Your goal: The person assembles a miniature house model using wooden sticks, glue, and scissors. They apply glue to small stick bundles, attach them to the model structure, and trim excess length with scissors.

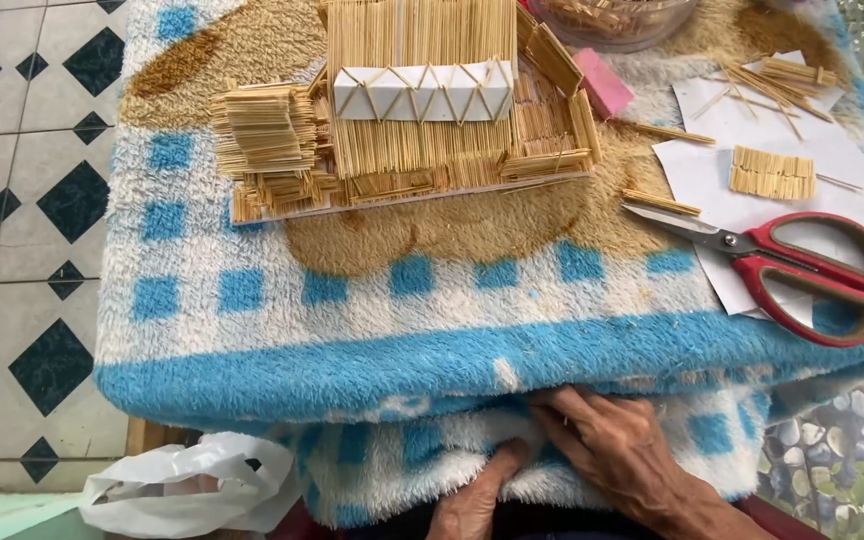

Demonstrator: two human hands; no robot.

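Fluffy checked blanket (402, 340) under both hands (572, 460).

At the bottom of the frame we rest our right hand (617, 445) on the hanging fold of the fluffy blue-and-white towel (352, 320), while our left hand (474, 500) presses its thumb into the fold just beside it. In the upper centre stands a small house built of toothpicks (412, 110). At the right edge red-handled scissors (782, 262) lie closed on white paper (842, 160) with loose toothpick panels (772, 172). A white plastic bag (187, 485) sits lower left, over the tiled floor (22, 200).
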